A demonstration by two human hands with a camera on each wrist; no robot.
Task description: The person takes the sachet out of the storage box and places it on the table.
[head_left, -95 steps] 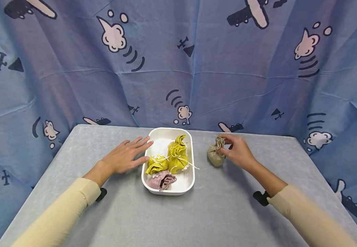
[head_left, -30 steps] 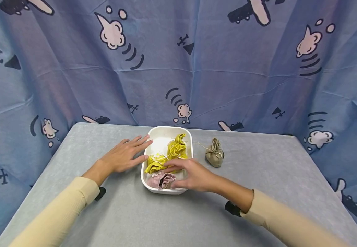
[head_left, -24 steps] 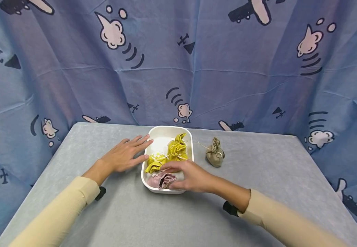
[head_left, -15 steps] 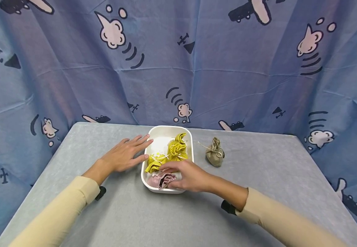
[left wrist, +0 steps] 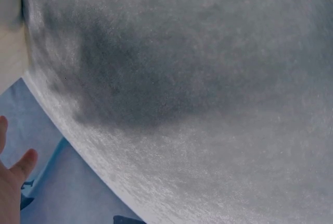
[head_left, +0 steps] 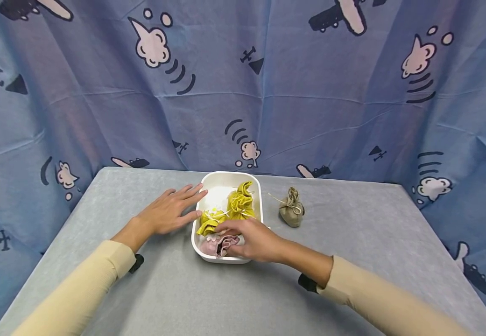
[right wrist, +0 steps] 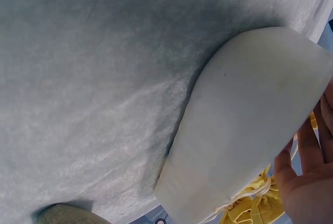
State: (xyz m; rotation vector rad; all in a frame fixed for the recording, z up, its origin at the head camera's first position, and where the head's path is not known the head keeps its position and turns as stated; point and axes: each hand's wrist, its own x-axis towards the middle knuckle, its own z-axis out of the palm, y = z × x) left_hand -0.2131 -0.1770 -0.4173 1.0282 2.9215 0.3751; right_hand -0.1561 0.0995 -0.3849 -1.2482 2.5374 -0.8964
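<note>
In the head view a white tray (head_left: 228, 260) holds two yellow drawstring pouches, one at the right (head_left: 241, 201) and one at the left (head_left: 207, 227), plus a pink pouch (head_left: 210, 246) lying at the near end. My right hand (head_left: 257, 240) reaches over the tray's near right side, its thumb and fingers curled around the pink pouch's gathered mouth; the fingertips are partly hidden. My left hand (head_left: 169, 212) lies with fingers spread at the tray's left rim, fingertips over the edge. The right wrist view shows the tray's outer wall (right wrist: 244, 109) and yellow cloth (right wrist: 255, 200).
A greenish-brown drawstring pouch (head_left: 292, 210) stands upright on the grey table (head_left: 175, 294), right of the tray. Behind the table's far edge hangs a blue patterned curtain (head_left: 209, 70).
My right hand let go of the greenish-brown pouch and moved left into the tray. Its fingers then drew closer around the pink pouch. My left hand stayed at the rim.
</note>
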